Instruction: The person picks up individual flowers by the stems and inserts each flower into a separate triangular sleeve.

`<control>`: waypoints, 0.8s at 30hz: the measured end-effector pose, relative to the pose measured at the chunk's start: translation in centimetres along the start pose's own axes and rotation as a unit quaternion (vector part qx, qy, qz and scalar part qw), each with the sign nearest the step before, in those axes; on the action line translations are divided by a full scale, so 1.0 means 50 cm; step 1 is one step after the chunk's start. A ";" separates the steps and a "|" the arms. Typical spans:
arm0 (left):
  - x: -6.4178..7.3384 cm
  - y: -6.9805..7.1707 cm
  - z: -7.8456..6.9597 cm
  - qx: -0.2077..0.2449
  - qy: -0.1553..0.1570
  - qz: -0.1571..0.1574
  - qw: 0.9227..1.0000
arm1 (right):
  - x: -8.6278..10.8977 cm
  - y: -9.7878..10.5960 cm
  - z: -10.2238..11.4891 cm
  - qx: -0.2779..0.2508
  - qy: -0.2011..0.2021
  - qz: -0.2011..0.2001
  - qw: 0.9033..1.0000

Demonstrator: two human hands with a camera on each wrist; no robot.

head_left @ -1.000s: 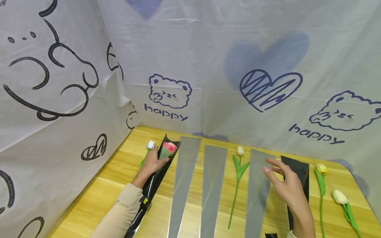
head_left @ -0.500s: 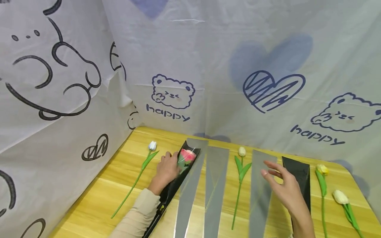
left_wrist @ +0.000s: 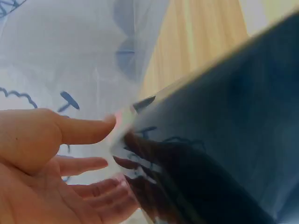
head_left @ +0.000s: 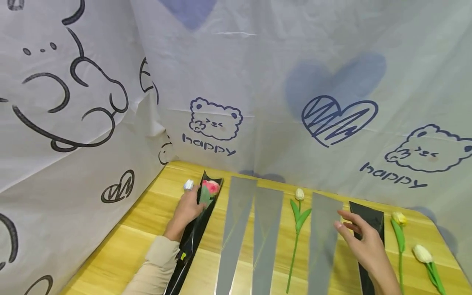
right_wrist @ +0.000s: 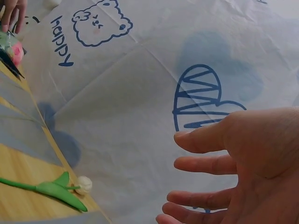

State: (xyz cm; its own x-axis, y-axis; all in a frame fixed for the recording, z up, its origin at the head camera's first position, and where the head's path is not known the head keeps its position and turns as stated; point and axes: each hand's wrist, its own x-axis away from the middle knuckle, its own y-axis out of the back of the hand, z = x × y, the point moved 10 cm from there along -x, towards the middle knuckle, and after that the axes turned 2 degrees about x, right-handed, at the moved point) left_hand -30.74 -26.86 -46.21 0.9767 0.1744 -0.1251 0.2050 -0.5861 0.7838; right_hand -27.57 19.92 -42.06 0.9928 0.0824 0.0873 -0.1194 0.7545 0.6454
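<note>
My left hand (head_left: 187, 209) is loose, thumb and fingers apart at the edge of a black wrapper (head_left: 193, 237); contact I can't tell. A pink flower (head_left: 211, 187) lies in its far end. My right hand (head_left: 365, 243) hangs wide near another black sheet (head_left: 371, 216). Between, 3 grey strips (head_left: 236, 229) and 1 white tulip (head_left: 301, 222) lie on the table (head_left: 119, 246).

Wrapped flower (head_left: 210, 188) pink-red w/ grn leaf; its wrap (head_left: 191, 241) glossy blk, yel bit lower down. L tulip (head_left: 188, 184) pale blue-wht, mid tulip (head_left: 299, 194) cream on grn stem; far R, yel tulip (head_left: 399, 218) & wht tulip (head_left: 422, 254). Flat plastic sleeves (head_left: 237, 221) see-thru grey, R-hand sleeve (head_left: 368, 215) blk. Cuff (head_left: 156, 258) beige. Table (head_left: 107, 254) yel woodgrain. Backdrop (head_left: 273, 143) off-wht w/ blue hearts, bears, "happy"; side sheet (head_left: 85, 172) wht w/ blk doodles.
</note>
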 end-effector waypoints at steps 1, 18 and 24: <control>0.006 -0.006 -0.011 -0.021 -0.006 -0.003 1.000 | 0.000 0.000 0.004 0.002 0.006 -0.002 1.000; 0.136 -0.208 -0.202 -0.179 -0.069 0.090 0.977 | -0.088 -0.134 0.289 -0.035 0.207 -0.011 0.978; 0.208 -0.194 -0.207 -0.127 -0.123 0.109 0.978 | -0.146 -0.313 0.432 0.035 0.212 0.073 0.974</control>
State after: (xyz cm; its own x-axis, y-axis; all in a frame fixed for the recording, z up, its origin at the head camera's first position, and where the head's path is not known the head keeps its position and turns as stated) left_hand -23.20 -11.16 -48.80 0.9876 -0.1468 -0.0565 -0.0012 -0.3665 0.9304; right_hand -33.21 -6.56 -36.43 0.8789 0.4591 -0.1295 -0.2461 0.6690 0.7014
